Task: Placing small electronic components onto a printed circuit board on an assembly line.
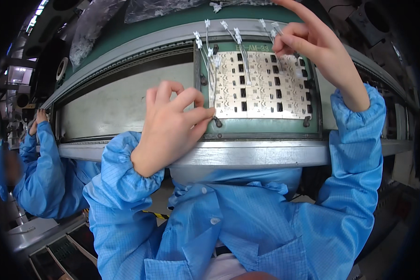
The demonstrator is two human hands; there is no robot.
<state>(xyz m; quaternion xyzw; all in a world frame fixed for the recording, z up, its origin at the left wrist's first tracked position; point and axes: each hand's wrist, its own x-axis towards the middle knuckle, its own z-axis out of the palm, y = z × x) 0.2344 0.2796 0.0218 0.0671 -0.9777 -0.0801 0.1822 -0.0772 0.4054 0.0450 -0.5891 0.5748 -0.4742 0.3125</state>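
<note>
A panel of white circuit boards with rows of black parts lies in a green fixture in front of me. My left hand is at the panel's near left corner, thumb and forefinger pinched on the lower end of a thin wire lead. Over the far right part of the panel, my right hand has its thumb and bent fingers closed around a wire lead with a pale connector; one finger points upward. Several more leads with white connectors stretch across the panel's far edge.
The fixture sits between metal rails of a conveyor line. Clear plastic bags lie on the green surface beyond. Black clips stand at the fixture's edges. At far left, another person in blue works along the same line.
</note>
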